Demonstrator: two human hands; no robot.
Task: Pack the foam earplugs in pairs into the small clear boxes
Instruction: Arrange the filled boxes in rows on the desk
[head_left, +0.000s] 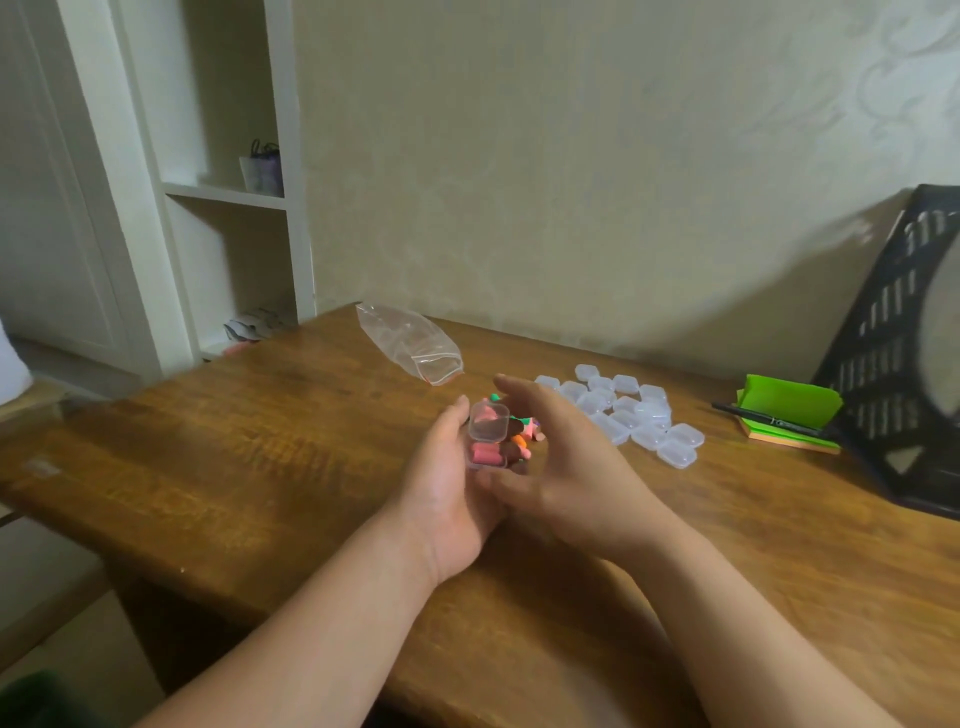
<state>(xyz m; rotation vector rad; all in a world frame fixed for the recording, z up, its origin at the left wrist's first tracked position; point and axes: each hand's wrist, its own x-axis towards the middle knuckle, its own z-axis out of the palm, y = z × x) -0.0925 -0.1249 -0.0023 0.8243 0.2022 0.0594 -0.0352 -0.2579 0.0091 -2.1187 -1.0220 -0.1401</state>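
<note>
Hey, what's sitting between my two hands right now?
In the head view: an open clear box with pink earplugs, held in the left hand, and loose coloured earplugs by the right hand.

The wooden table (234, 467) holds clear boxes (628, 415), plastic bag (410, 340), green notepad (789, 410), black rack (893, 364).

one open box (488, 441), one bag (410, 338), one pen (769, 417), some sixteen closed boxes (631, 418) (overlapping)

Brown wood-grain desk (249, 467) pushed up to a cream wall (571, 156) with a faint embossed pattern at upper right, white open shelf (223, 193) at left carrying a small bag (262, 167), black perforated rack (891, 343) leaning at the right edge, pale floor (98, 654) lower left, light dim and even.
</note>
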